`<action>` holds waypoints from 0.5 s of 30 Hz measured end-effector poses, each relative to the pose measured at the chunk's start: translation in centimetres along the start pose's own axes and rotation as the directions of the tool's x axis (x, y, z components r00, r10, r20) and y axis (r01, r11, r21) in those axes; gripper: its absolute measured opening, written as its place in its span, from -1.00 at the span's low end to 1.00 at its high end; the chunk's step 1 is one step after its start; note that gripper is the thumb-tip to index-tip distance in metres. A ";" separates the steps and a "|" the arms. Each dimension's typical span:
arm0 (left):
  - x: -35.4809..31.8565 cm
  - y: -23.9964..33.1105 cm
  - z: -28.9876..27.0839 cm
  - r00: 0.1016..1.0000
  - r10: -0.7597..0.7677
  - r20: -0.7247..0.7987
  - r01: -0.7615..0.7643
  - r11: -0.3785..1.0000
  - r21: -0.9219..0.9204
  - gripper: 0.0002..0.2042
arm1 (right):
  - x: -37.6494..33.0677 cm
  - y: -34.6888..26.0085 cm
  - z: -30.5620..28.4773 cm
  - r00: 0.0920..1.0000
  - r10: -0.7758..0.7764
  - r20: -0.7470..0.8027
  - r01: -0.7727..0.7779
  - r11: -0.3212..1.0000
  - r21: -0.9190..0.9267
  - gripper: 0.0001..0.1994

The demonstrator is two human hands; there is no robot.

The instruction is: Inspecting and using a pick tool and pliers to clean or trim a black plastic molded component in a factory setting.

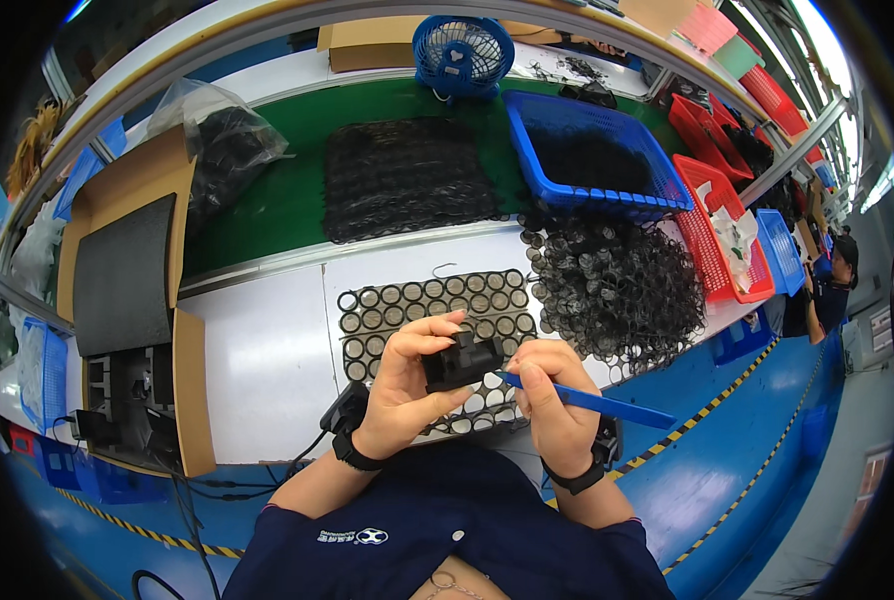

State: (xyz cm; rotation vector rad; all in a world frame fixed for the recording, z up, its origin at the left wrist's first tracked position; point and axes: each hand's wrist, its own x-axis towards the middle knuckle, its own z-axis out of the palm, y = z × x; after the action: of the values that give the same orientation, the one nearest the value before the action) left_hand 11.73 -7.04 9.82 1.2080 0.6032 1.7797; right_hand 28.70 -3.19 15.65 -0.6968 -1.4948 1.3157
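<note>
Between the fingers and thumb of my left hand (405, 375) is a black moulded part (462, 362) with a blocky, stepped shape. My right hand (555, 400) pinches a blue flat-handled tool (607, 402), whose near end points at the black part's right side. I cannot make out whether its tip touches the part. Under both hands lies a grid of black rings (427, 300) with pale centres, set in rows on the white table. Some of those rings are hidden behind my hands.
A heap of loose black rings (617, 290) lies to the right, below a blue basket (597, 190) of dark pieces. Beyond are a black stacked sheet (407, 175) and a blue fan (463, 58). An open cardboard box (192, 390) stands left; a red basket (722, 235) sits right.
</note>
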 end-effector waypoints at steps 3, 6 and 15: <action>0.4 -0.2 -0.5 1.000 0.016 0.002 -0.016 0.999 0.030 -0.49 | 1.0 -0.5 -0.1 0.998 0.020 0.056 -0.012 0.990 -0.140 -0.90; 0.7 0.3 -0.6 0.999 0.046 0.000 -0.046 0.998 0.045 -0.48 | 2.6 -1.3 -0.6 0.973 0.231 0.015 -0.231 0.972 0.037 -0.90; -0.7 2.8 -3.0 0.974 0.013 -0.226 0.001 0.998 0.065 -0.47 | 4.7 11.4 -10.0 0.888 0.456 0.052 -0.251 0.578 -0.776 -0.77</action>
State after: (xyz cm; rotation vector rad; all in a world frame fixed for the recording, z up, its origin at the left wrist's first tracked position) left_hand 8.04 -8.82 10.45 1.0577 0.7944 1.9310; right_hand 34.21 7.64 5.42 -1.4909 -2.2358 1.0388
